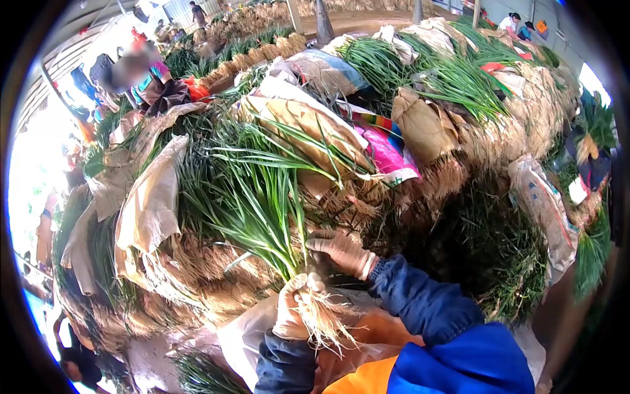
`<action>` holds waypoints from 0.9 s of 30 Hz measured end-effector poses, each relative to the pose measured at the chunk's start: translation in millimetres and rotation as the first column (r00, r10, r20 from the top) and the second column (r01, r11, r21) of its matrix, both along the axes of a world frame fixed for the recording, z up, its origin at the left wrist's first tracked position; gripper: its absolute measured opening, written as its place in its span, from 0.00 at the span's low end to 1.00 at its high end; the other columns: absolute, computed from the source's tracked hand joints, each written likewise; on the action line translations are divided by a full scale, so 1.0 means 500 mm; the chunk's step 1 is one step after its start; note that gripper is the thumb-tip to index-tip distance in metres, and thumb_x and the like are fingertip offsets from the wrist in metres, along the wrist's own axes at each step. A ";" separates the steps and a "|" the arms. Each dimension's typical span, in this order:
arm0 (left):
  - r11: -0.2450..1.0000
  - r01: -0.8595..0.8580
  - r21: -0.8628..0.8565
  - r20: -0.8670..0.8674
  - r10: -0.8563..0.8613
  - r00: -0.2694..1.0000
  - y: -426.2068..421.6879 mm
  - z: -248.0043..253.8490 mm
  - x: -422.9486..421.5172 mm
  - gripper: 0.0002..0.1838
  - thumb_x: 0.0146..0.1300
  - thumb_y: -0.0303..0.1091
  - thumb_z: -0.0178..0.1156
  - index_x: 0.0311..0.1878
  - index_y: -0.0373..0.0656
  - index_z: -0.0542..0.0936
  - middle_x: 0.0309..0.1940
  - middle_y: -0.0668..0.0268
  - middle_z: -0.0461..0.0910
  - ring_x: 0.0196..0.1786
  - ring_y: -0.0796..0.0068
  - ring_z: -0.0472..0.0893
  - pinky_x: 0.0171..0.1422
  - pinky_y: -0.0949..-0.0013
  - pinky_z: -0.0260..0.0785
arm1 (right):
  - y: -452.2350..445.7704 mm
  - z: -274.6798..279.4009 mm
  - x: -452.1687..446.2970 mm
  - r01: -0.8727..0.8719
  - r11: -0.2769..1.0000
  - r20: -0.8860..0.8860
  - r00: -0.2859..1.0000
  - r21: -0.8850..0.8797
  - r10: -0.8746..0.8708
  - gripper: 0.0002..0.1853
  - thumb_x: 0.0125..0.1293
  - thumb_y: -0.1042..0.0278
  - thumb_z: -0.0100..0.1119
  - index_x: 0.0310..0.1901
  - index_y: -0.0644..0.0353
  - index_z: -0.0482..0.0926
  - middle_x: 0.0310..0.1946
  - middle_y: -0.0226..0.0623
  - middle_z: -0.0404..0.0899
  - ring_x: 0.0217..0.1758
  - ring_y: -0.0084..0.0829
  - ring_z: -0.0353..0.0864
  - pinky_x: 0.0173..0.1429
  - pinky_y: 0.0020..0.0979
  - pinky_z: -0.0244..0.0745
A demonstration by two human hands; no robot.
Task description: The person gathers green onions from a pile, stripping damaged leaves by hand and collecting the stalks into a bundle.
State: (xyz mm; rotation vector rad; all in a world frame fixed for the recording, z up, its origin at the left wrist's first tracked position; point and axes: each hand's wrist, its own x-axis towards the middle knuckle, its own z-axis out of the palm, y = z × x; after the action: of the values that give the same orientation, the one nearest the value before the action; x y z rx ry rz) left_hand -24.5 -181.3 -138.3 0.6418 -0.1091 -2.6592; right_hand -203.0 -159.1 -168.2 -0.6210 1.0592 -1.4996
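Observation:
A bunch of long-leaved green plants (268,220) stands tilted in front of me, its leaves pointing up and away. My left hand (293,308), in a pale glove, is closed around the lower stems. Below that grip hang the bunch's pale, stringy roots (325,320). Beside the stems, on the right, is my right hand (341,254), also gloved, its fingers stretched toward them. Whether those fingertips touch the stems, I cannot tell. A translucent plastic sheet (246,338) lies under my forearms, by my lap.
Stacked plants with roots outward (203,282) form a heap before me, partly under sacking (154,197). A brown paper sheet (423,128) and a pink bag (387,154) lie on it. Loose greenery (505,243) fills the right side. Another person (147,75) is at the left back.

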 end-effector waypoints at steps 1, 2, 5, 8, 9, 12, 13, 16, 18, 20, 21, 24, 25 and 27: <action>1.000 -0.004 -0.001 -0.007 0.004 1.000 0.001 -0.002 0.000 0.11 0.60 0.29 0.57 0.45 0.36 0.77 0.32 0.64 0.80 0.35 0.66 0.79 0.42 0.64 0.75 | 0.008 0.026 0.007 0.043 0.998 -0.132 0.991 0.038 -0.038 0.06 0.67 0.66 0.60 0.36 0.58 0.81 0.23 0.25 0.76 0.25 0.17 0.72 0.31 0.21 0.67; 1.000 -0.023 -0.002 0.036 0.023 0.999 0.004 -0.004 0.001 0.11 0.61 0.30 0.56 0.46 0.36 0.77 0.33 0.64 0.80 0.35 0.67 0.78 0.42 0.65 0.75 | 0.008 0.026 0.020 0.140 0.990 -0.202 0.970 0.032 -0.131 0.05 0.66 0.67 0.59 0.36 0.58 0.81 0.23 0.24 0.76 0.26 0.17 0.72 0.31 0.22 0.67; 1.000 -0.024 -0.001 0.087 0.024 0.996 0.015 -0.004 -0.016 0.11 0.63 0.30 0.56 0.47 0.37 0.76 0.32 0.66 0.77 0.35 0.69 0.76 0.40 0.66 0.73 | -0.011 -0.044 0.041 0.291 0.956 -0.062 0.954 -0.043 -0.293 0.06 0.67 0.68 0.56 0.33 0.57 0.78 0.23 0.24 0.72 0.26 0.17 0.69 0.30 0.22 0.65; 1.000 0.004 -0.004 -0.099 -0.005 0.995 0.029 0.020 -0.021 0.14 0.63 0.31 0.56 0.49 0.35 0.76 0.29 0.70 0.73 0.33 0.74 0.71 0.39 0.70 0.68 | -0.001 -0.071 0.012 0.203 0.975 -0.072 0.975 -0.088 -0.210 0.06 0.67 0.64 0.56 0.34 0.55 0.75 0.23 0.25 0.69 0.27 0.24 0.70 0.34 0.27 0.70; 1.000 0.018 -0.010 -0.158 -0.019 0.987 0.025 0.014 -0.018 0.14 0.64 0.31 0.56 0.50 0.35 0.75 0.29 0.70 0.73 0.33 0.73 0.71 0.40 0.69 0.68 | 0.027 -0.053 -0.006 0.143 0.986 -0.524 0.835 -0.090 -0.169 0.06 0.67 0.62 0.56 0.35 0.54 0.75 0.22 0.25 0.69 0.28 0.25 0.71 0.37 0.29 0.71; 1.000 -0.021 -0.002 -0.045 0.021 0.999 0.016 0.043 -0.020 0.12 0.63 0.29 0.56 0.49 0.38 0.75 0.29 0.70 0.72 0.35 0.71 0.74 0.43 0.68 0.70 | 0.047 -0.139 -0.078 -0.546 0.794 -0.904 -0.427 0.267 0.010 0.10 0.67 0.58 0.55 0.35 0.55 0.78 0.24 0.29 0.74 0.30 0.30 0.76 0.40 0.34 0.74; 0.999 -0.027 -0.026 -0.035 0.026 0.999 0.014 0.041 -0.019 0.12 0.63 0.29 0.56 0.49 0.38 0.74 0.29 0.70 0.72 0.35 0.71 0.74 0.43 0.68 0.70 | 0.077 -0.067 -0.090 -0.441 0.792 -0.901 -0.305 0.421 0.308 0.15 0.67 0.54 0.55 0.28 0.56 0.78 0.23 0.33 0.76 0.29 0.34 0.77 0.36 0.35 0.74; 0.997 0.005 -0.079 -0.040 -0.009 0.999 0.009 -0.001 -0.029 0.12 0.61 0.30 0.58 0.48 0.39 0.74 0.30 0.69 0.72 0.35 0.70 0.74 0.43 0.69 0.69 | 0.081 0.107 -0.158 0.218 0.929 -0.916 0.339 0.299 0.215 0.20 0.65 0.45 0.58 0.29 0.56 0.79 0.20 0.35 0.79 0.19 0.32 0.75 0.25 0.36 0.70; 0.989 0.006 -0.145 -0.026 -0.010 1.000 0.007 -0.016 -0.038 0.13 0.59 0.29 0.60 0.47 0.38 0.75 0.32 0.67 0.74 0.36 0.69 0.75 0.42 0.68 0.70 | 0.029 0.142 -0.194 0.408 0.913 -0.999 0.036 -0.015 -0.032 0.20 0.64 0.44 0.60 0.32 0.55 0.79 0.20 0.35 0.78 0.17 0.28 0.74 0.23 0.34 0.68; 0.988 -0.018 -0.156 0.074 0.030 0.997 0.024 0.018 -0.056 0.13 0.58 0.28 0.60 0.46 0.37 0.75 0.33 0.65 0.76 0.37 0.69 0.76 0.43 0.68 0.72 | -0.031 0.116 -0.216 0.434 0.895 -0.990 -0.037 0.106 0.135 0.19 0.63 0.47 0.61 0.33 0.57 0.80 0.23 0.40 0.81 0.24 0.36 0.80 0.32 0.40 0.73; 0.985 -0.055 -0.164 0.174 0.084 0.981 0.024 0.034 -0.064 0.13 0.58 0.27 0.60 0.46 0.36 0.75 0.35 0.64 0.77 0.38 0.68 0.77 0.44 0.67 0.73 | -0.056 0.083 -0.228 0.405 0.913 -0.986 -0.124 0.052 0.111 0.18 0.62 0.48 0.61 0.33 0.58 0.80 0.25 0.41 0.82 0.27 0.39 0.82 0.35 0.42 0.75; 0.959 0.011 -0.285 0.259 0.066 0.964 -0.011 -0.023 -0.047 0.13 0.57 0.27 0.61 0.44 0.30 0.77 0.24 0.62 0.79 0.23 0.71 0.78 0.47 0.67 0.77 | -0.013 0.148 -0.150 0.289 0.886 -0.809 0.570 0.362 0.144 0.16 0.63 0.51 0.59 0.33 0.56 0.80 0.22 0.37 0.80 0.23 0.32 0.78 0.32 0.37 0.75; 0.959 0.038 -0.280 0.261 0.038 0.964 -0.008 -0.028 -0.051 0.14 0.58 0.28 0.62 0.46 0.32 0.78 0.33 0.60 0.81 0.33 0.67 0.80 0.57 0.57 0.72 | 0.003 0.134 -0.118 0.255 0.922 -0.905 0.386 0.292 0.180 0.14 0.65 0.52 0.57 0.33 0.55 0.79 0.20 0.33 0.78 0.20 0.27 0.75 0.28 0.32 0.72; 0.980 0.040 -0.194 0.255 0.011 0.967 -0.003 -0.044 -0.058 0.12 0.58 0.28 0.63 0.45 0.36 0.79 0.37 0.60 0.82 0.37 0.66 0.81 0.56 0.54 0.75 | 0.032 0.066 -0.058 0.189 0.982 -1.000 0.025 -0.013 -0.019 0.10 0.63 0.56 0.58 0.33 0.54 0.79 0.21 0.36 0.78 0.23 0.39 0.80 0.32 0.40 0.74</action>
State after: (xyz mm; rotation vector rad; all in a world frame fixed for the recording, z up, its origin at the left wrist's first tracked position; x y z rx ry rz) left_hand -53.3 -183.0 -160.0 0.9145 -0.4458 -2.5239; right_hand -232.0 -143.0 -135.1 -1.7057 2.3383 -0.8625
